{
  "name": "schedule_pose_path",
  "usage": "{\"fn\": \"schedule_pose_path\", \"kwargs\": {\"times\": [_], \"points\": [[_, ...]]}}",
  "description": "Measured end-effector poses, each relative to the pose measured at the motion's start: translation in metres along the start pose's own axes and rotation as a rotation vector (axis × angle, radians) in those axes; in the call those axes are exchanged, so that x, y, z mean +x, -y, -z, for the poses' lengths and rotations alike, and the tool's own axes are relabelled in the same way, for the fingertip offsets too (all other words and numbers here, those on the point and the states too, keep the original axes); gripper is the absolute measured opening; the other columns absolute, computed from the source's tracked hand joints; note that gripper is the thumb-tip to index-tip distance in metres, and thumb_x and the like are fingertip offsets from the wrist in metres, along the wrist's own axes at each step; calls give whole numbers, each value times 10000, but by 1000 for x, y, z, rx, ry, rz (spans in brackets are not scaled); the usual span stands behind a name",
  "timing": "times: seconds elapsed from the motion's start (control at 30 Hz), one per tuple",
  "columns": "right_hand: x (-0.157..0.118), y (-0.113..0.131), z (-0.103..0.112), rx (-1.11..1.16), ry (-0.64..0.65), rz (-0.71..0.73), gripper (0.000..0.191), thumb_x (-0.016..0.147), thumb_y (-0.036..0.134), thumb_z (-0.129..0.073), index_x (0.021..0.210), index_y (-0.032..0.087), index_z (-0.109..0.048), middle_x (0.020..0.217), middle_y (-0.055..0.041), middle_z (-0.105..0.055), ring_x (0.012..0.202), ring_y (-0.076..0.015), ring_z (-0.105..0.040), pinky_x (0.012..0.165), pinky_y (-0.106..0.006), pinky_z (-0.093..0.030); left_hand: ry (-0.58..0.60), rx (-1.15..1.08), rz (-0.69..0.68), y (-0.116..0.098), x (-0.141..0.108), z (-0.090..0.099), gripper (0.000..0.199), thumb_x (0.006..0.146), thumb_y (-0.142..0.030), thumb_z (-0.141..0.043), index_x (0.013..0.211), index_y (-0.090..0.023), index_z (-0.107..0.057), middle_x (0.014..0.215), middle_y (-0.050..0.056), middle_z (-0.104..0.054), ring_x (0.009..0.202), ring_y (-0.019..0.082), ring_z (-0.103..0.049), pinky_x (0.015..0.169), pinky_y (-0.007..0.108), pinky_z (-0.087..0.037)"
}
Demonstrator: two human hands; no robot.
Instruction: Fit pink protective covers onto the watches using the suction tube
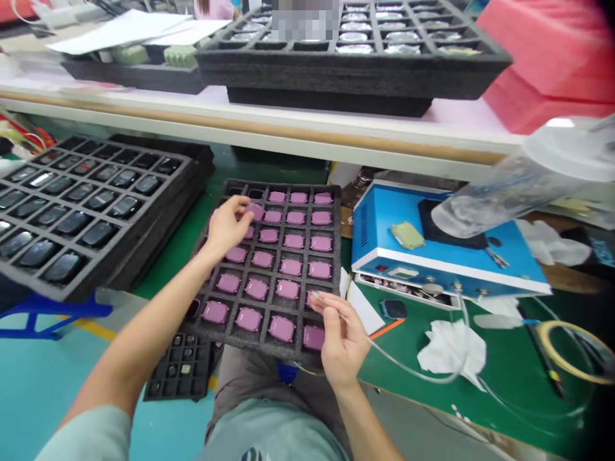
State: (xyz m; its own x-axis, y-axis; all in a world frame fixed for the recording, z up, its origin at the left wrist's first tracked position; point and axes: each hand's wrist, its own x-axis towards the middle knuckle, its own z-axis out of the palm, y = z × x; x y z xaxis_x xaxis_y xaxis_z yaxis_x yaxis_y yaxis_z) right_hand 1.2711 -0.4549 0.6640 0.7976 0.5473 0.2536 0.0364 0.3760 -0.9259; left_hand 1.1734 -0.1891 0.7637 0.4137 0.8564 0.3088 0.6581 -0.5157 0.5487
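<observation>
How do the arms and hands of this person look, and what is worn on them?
The left arm has a short, pale blue-green sleeve; the right arm shows bare up to the picture's edge. Each grip, left hand and right hand, is ungloved, with no watch or bracelet visible.

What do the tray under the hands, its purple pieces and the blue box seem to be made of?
Tray: probably dense black foam, matte; its surface looks grainy and its walls thick.
Purple pieces: smooth, with a soft sheen; coloured metal or plastic, I cannot tell which.
Blue box: likely painted sheet metal, suggested by flat panels and crisp edges.
</observation>
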Motion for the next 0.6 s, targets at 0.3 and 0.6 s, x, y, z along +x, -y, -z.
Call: {"fn": "schedule_pose_path", "kwargs": {"times": [0.3, 0.6], "points": [[3, 1, 1, -28, 2, -8, 164, 1017, 285, -637, 1045, 210, -781, 1056, -77, -786, 878, -186, -801, 810, -349, -709, 59, 428, -102, 20, 58, -14, 325, 929, -310, -604, 1103, -118, -800, 1262, 216, -722, 1274, 433, -555, 1055, 558, -434], [2, 0, 0, -83, -3, -23, 176, 1013, 315, -645, 1029, 207, -782, 1043, -74, -795, 857, -181, -808, 802, -327, -697, 427, 622, -223, 3, 130, -28, 410, 815, -177, -675, 1210, -149, -786, 1213, 200, -770, 1230, 387, -667, 1094, 481, -418]]}}
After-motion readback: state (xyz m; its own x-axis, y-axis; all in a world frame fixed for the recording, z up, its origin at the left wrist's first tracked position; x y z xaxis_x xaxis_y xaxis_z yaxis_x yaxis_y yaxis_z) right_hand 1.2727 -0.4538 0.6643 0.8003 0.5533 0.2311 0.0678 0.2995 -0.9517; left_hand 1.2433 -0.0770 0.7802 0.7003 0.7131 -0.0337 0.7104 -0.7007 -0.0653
